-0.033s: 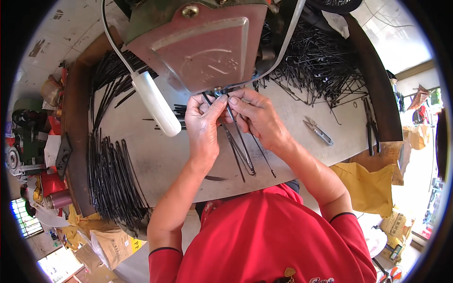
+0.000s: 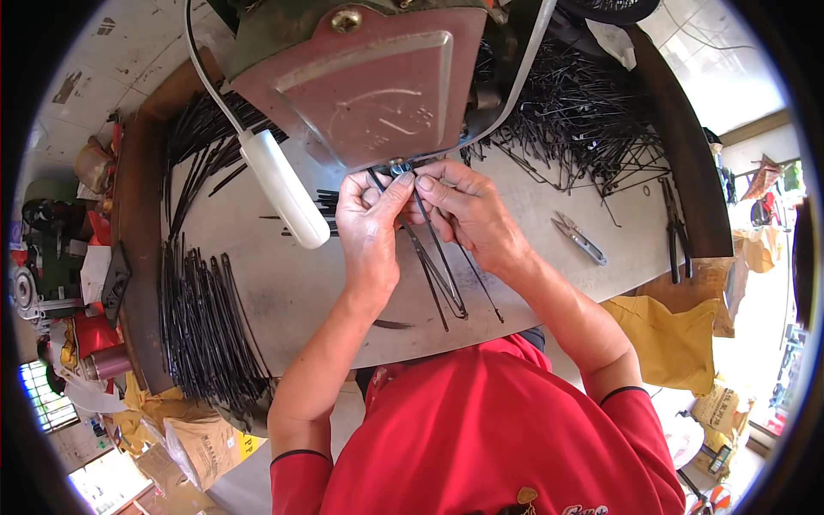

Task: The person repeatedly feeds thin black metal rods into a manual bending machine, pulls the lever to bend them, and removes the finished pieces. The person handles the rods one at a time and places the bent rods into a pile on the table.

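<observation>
The person's 2 bare hands meet at the middle of the scene, just below the lower edge of a machine head (image 2: 369, 103) with a reddish plate. The left forearm rises from the near left, almost straight, bringing the left hand (image 2: 367, 215) up with its back toward the left and its thumb angled to the far right. The right forearm slants in from the near right, and the right hand (image 2: 475, 215) is turned inward, thumb and forefinger pointing left.

The fingers of each hand are closed, pinching slender black strips (image 2: 432, 245) close to the metal tip of the machine. The strips' loose ends hang toward the near side over the grey surface (image 2: 326, 292); how the hidden fingertips sit cannot be told.

Left of the left hand is a white lamp-like tube (image 2: 283, 190). A bundle of black strips (image 2: 206, 326) lies at the near left and a tangled black heap (image 2: 592, 129) at the far right. Right of the right hand lie thread snips (image 2: 584, 242), then black-handled pliers (image 2: 676, 232).
</observation>
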Action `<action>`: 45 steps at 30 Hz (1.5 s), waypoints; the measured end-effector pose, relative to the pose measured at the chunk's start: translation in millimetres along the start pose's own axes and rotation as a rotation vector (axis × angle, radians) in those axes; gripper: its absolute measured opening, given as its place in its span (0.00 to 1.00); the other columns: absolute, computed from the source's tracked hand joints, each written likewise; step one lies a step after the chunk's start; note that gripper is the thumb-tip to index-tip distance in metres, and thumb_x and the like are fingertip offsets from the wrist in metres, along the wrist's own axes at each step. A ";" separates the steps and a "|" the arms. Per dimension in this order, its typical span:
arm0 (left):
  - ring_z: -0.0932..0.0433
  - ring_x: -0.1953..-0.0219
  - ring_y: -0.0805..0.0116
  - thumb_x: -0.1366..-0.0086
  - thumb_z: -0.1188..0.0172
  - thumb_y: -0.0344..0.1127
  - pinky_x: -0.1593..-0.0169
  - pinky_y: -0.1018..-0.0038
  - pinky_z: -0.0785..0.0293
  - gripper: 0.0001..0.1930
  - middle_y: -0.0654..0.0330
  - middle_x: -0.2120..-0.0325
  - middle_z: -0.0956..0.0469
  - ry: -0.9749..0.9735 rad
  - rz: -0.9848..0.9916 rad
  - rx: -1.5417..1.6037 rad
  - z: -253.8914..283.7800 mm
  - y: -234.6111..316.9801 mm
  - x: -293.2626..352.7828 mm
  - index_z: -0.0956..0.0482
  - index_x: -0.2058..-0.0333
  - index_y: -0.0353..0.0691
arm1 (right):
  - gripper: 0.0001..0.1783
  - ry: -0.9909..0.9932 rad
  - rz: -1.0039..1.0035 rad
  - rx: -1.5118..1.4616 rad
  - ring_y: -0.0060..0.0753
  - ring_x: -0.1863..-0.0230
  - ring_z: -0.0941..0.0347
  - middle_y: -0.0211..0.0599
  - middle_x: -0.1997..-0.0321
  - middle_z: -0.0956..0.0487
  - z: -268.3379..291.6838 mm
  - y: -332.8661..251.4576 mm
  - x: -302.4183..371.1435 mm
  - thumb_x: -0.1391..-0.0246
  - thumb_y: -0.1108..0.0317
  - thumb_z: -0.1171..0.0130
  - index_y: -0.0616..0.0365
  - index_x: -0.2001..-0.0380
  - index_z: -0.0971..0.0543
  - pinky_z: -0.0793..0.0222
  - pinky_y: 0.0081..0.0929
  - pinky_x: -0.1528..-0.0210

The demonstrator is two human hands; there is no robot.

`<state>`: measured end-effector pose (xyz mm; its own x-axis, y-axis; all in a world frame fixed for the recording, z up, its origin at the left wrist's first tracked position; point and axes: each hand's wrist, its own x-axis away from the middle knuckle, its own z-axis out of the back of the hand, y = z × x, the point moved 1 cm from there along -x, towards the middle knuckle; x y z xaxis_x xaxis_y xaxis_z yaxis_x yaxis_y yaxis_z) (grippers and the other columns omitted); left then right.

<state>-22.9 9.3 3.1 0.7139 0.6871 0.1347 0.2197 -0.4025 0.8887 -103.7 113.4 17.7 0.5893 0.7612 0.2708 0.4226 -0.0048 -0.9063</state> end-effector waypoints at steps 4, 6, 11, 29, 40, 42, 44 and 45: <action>0.27 0.79 0.75 0.41 0.37 0.28 0.74 0.79 0.28 0.11 0.62 0.77 0.26 -0.014 0.018 -0.039 1.8 2.8 0.3 0.33 0.67 0.37 | 0.10 -0.018 -0.023 0.012 0.13 0.85 0.38 0.28 0.78 0.27 0.8 0.8 -3.6 0.39 0.67 0.51 0.62 0.61 0.25 0.51 0.13 0.89; 0.27 0.79 0.75 0.41 0.37 0.28 0.74 0.79 0.28 0.11 0.62 0.77 0.26 -0.006 0.032 -0.031 3.4 0.4 -0.9 0.33 0.67 0.37 | 0.10 -0.016 -0.026 0.018 0.13 0.85 0.38 0.29 0.78 0.27 0.9 0.0 -3.2 0.39 0.67 0.51 0.63 0.62 0.25 0.51 0.13 0.89; 0.27 0.77 0.74 0.40 0.38 0.29 0.72 0.79 0.31 0.10 0.63 0.77 0.26 -0.026 0.061 -0.041 4.2 1.5 -1.4 0.33 0.67 0.40 | 0.10 -0.030 -0.015 0.068 0.13 0.86 0.38 0.29 0.79 0.27 2.1 0.7 -4.0 0.39 0.68 0.51 0.63 0.62 0.25 0.51 0.13 0.89; 0.26 0.81 0.73 0.39 0.39 0.30 0.79 0.81 0.32 0.11 0.58 0.78 0.24 -0.093 0.107 -0.149 8.5 16.0 -2.4 0.35 0.67 0.37 | 0.11 -0.044 -0.063 -0.121 0.14 0.85 0.37 0.32 0.75 0.26 -1.6 5.3 -2.0 0.38 0.66 0.51 0.63 0.62 0.26 0.51 0.13 0.89; 0.26 0.82 0.72 0.41 0.38 0.31 0.79 0.80 0.34 0.11 0.57 0.78 0.24 -0.049 0.151 -0.256 2.6 33.6 11.7 0.35 0.68 0.39 | 0.09 -0.063 -0.086 -0.046 0.14 0.85 0.37 0.30 0.75 0.26 -1.4 -5.5 8.5 0.39 0.66 0.51 0.60 0.65 0.26 0.51 0.14 0.89; 0.26 0.82 0.73 0.41 0.39 0.31 0.79 0.80 0.34 0.11 0.57 0.78 0.24 -0.047 0.155 -0.280 3.9 35.1 17.4 0.34 0.68 0.38 | 0.09 -0.042 -0.097 -0.059 0.15 0.86 0.38 0.29 0.79 0.27 -6.2 -2.9 16.2 0.39 0.65 0.51 0.59 0.67 0.26 0.50 0.15 0.89; 0.27 0.82 0.74 0.41 0.38 0.32 0.79 0.81 0.34 0.10 0.58 0.79 0.24 -0.025 0.139 -0.311 6.4 34.0 21.6 0.33 0.68 0.39 | 0.09 -0.034 -0.121 0.006 0.15 0.87 0.38 0.28 0.82 0.28 -8.8 -1.3 22.6 0.39 0.65 0.51 0.58 0.66 0.26 0.50 0.15 0.89; 0.28 0.82 0.76 0.41 0.38 0.33 0.78 0.81 0.33 0.10 0.59 0.79 0.23 -0.020 0.137 -0.336 9.8 33.1 23.5 0.32 0.68 0.40 | 0.10 -0.026 -0.096 0.046 0.16 0.87 0.38 0.28 0.84 0.29 -11.4 2.4 24.9 0.38 0.64 0.51 0.58 0.66 0.27 0.47 0.17 0.88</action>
<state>7.6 6.2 31.4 0.7355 0.6268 0.2572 -0.1076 -0.2667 0.9578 -80.1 125.0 26.0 0.5290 0.7735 0.3491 0.4436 0.0986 -0.8908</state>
